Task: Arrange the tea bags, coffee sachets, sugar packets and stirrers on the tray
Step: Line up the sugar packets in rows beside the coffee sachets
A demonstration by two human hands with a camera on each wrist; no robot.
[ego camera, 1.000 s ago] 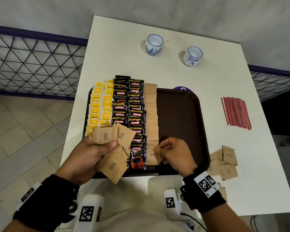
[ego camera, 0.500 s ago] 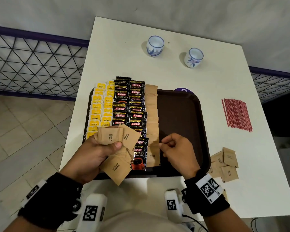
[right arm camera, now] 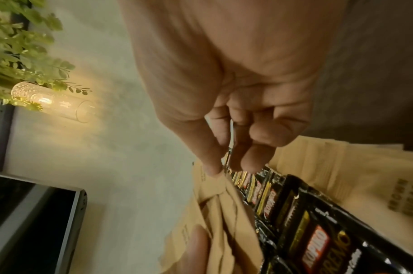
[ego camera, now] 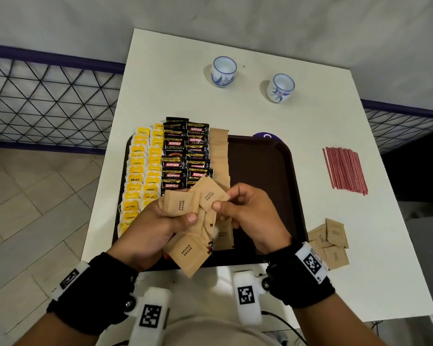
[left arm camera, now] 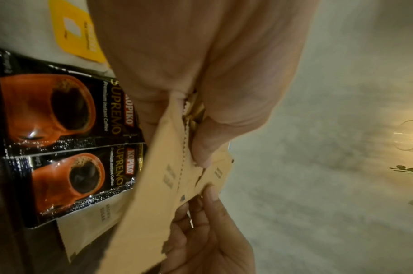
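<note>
My left hand grips a fanned bunch of brown sugar packets over the near left of the dark brown tray. My right hand pinches the corner of the top packet in that bunch. On the tray lie yellow tea bags, black coffee sachets and one row of sugar packets. The red stirrers lie on the table to the right. The left wrist view shows the bunch beside coffee sachets. In the right wrist view the thumb and a finger meet on a packet.
A small heap of loose sugar packets lies on the white table right of the tray. Two small blue-and-white cups stand at the far side. The right half of the tray is bare. A metal grid fence runs along the left.
My right hand left the near end of the sugar row on the tray, rose to the left hand's bunch and took hold of a packet. The left hand lifted slightly.
</note>
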